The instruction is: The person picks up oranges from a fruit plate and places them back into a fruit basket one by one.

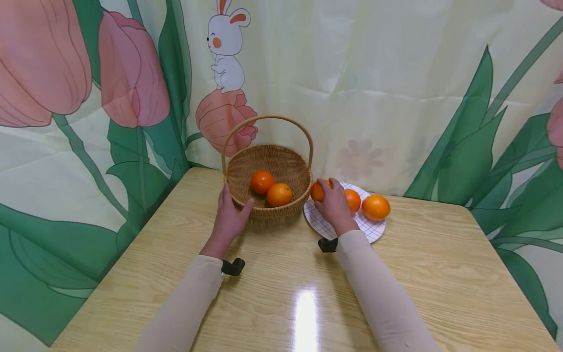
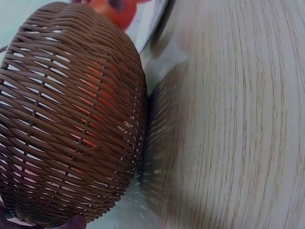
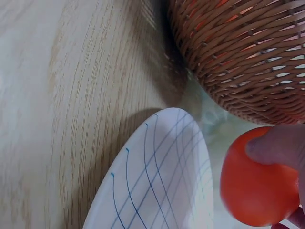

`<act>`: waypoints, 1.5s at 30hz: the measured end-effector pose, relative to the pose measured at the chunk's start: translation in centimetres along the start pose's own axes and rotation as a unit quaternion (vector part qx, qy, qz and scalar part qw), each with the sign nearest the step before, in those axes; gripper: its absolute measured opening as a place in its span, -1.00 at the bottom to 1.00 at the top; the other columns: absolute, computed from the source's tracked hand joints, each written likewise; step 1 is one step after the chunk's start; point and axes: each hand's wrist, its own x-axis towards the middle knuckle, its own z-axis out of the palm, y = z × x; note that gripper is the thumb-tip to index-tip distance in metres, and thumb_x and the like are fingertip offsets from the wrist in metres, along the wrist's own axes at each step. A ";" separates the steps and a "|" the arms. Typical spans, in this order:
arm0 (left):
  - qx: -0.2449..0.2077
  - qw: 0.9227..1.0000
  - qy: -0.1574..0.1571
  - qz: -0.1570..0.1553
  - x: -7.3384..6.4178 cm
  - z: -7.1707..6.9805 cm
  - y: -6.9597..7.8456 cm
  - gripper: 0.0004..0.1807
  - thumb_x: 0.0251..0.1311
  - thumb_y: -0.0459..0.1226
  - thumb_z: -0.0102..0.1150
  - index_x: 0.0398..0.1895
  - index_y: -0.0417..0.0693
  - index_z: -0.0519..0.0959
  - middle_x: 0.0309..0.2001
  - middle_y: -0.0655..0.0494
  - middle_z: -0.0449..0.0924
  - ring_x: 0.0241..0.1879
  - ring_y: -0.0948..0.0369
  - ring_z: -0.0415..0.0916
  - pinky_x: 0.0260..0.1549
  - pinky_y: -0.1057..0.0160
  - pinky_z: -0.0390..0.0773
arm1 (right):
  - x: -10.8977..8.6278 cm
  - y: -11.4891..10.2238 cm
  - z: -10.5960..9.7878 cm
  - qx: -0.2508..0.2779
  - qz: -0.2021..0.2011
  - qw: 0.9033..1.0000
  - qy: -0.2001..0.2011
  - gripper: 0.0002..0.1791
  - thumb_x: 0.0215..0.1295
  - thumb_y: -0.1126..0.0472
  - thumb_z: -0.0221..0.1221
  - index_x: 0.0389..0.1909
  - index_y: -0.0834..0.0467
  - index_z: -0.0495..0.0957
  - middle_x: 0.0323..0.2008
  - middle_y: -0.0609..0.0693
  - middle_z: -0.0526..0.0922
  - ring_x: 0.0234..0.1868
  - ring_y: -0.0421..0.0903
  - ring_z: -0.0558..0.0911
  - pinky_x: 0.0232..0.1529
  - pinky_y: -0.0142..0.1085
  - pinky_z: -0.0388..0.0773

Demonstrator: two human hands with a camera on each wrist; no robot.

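Observation:
A wicker basket with a tall arched handle holds two oranges. My left hand holds its left front rim, the thumb apart from the fingers; in the left wrist view the woven side fills much of the picture. My right hand grips an orange, thumb on its upper side, between the basket's right side and a plate. That white plate has a blue checked pattern. Two more oranges lie on it, one partly hidden behind my right hand.
A wooden table carries everything. Behind it hangs a pale curtain printed with tulips, leaves and a rabbit, close to the basket and plate. A black wrist strap shows at my left cuff.

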 end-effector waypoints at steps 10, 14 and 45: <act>-0.020 1.000 0.004 -0.005 0.2 0.0 -0.6 0.04 0.05 0.31 -0.08 0.43 0.19 -0.39 0.43 -0.05 -0.27 0.35 -0.13 -0.03 0.20 -0.13 0.19 | -0.7 0.2 -0.8 0.027 0.000 0.999 0.035 -0.29 0.02 0.09 0.26 0.25 -0.04 0.25 0.26 0.22 0.17 0.17 0.27 0.29 0.08 0.14 0.33; -0.027 1.000 0.006 -0.008 0.3 0.0 -0.8 0.04 0.04 0.32 -0.09 0.42 0.22 -0.40 0.44 -0.05 -0.29 0.35 -0.14 -0.04 0.20 -0.15 0.18 | -0.9 0.2 -1.1 0.033 -0.002 0.998 0.053 -0.30 0.02 0.06 0.25 0.25 -0.06 0.27 0.25 0.20 0.20 0.15 0.26 0.31 0.07 0.12 0.37; -0.060 0.998 0.012 -0.016 0.5 1.0 -0.6 0.03 0.02 0.33 -0.07 0.41 0.33 -0.39 0.44 0.03 -0.29 0.37 -0.09 -0.08 0.25 -0.11 0.12 | -2.1 -3.2 -4.7 0.077 -0.044 0.987 0.131 -0.33 0.01 0.03 0.26 0.21 -0.05 0.31 0.23 0.16 0.24 0.17 0.14 0.33 0.06 0.01 0.44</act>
